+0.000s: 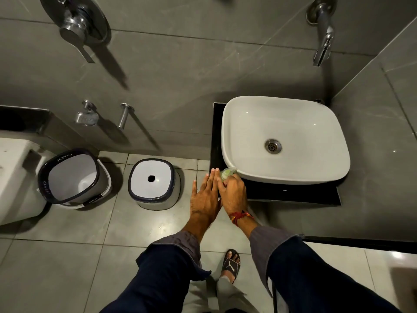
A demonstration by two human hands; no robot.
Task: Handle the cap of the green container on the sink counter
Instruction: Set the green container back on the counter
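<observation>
A: Where's the green container point(226, 173)?

B: On the black counter point(293, 193), at its near-left corner, tucked just beside the near-left rim of the white basin point(284, 141). Only its top shows, pale green and rounded; the rest is behind fingers.

A: And the cap?

B: Too small and too covered to tell apart from the body. I can't say whether it is on or off.

A: What is the right hand point(233, 194) doing?

B: Its fingers are curled around the container from the near side, gripping it. A red thread band point(239, 216) sits on that wrist.

A: The left hand point(205, 195)?

B: Spread flat, fingers straight and close together, pointing far. It lies just left of the container, its fingertips level with it, its edge against the right hand. It grips nothing that I can see; whether the fingers touch the container I can't tell.

A: Anything else around?

B: Left of the counter, on the tiled floor, a small stool point(154, 184) with a hole in its top, and further left a bucket point(73, 177), tilted. A tap point(323, 37) juts from the far wall above the basin. Both sleeves are dark blue, and one sandalled foot point(231, 263) shows near.
</observation>
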